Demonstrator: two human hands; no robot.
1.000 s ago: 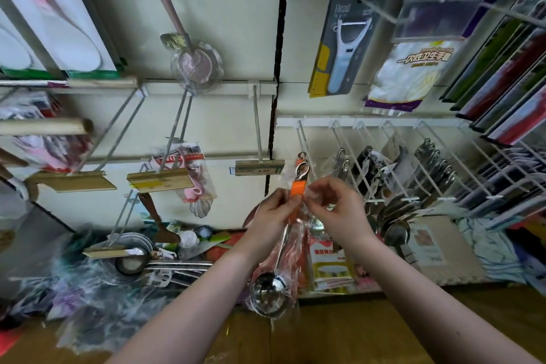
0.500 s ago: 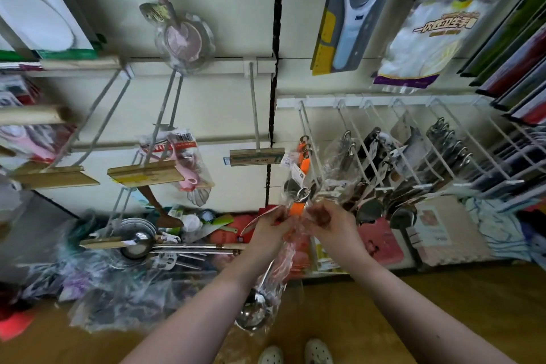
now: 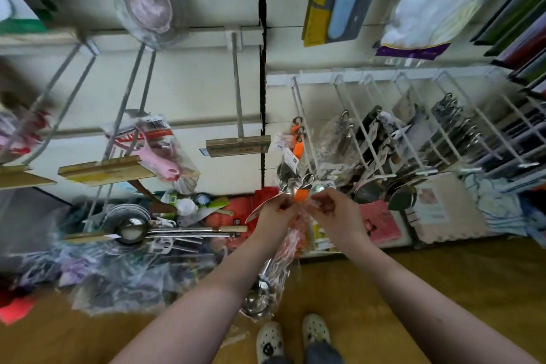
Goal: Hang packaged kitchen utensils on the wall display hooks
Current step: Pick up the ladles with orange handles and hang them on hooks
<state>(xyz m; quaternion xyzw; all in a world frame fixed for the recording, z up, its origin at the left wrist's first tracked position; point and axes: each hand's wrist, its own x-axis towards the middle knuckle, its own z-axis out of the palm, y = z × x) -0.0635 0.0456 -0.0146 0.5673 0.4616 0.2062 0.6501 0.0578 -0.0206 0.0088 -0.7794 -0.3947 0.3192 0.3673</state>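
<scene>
A steel ladle with an orange handle, wrapped in a clear plastic bag (image 3: 273, 272), hangs down between my hands. My left hand (image 3: 276, 214) pinches the top of the bag at the orange handle end (image 3: 301, 194). My right hand (image 3: 334, 210) pinches the bag's top edge on the other side. The metal hanging loop of the ladle sticks up just above my fingers. Right behind it is a white wire display hook (image 3: 304, 127) that carries two more orange-handled ladles (image 3: 297, 142).
More white hooks with packaged spoons and ladles (image 3: 384, 151) run to the right. An empty hook with a price tag holder (image 3: 237, 145) is to the left. A heap of bagged utensils (image 3: 133, 245) lies on the wooden floor at lower left. My shoes (image 3: 292, 337) show below.
The view has tilted downward, so the wall and hooks moved up in the picture and my shoes came into view. Both hands kept their pinch on the bagged ladle's top and sank lower.
</scene>
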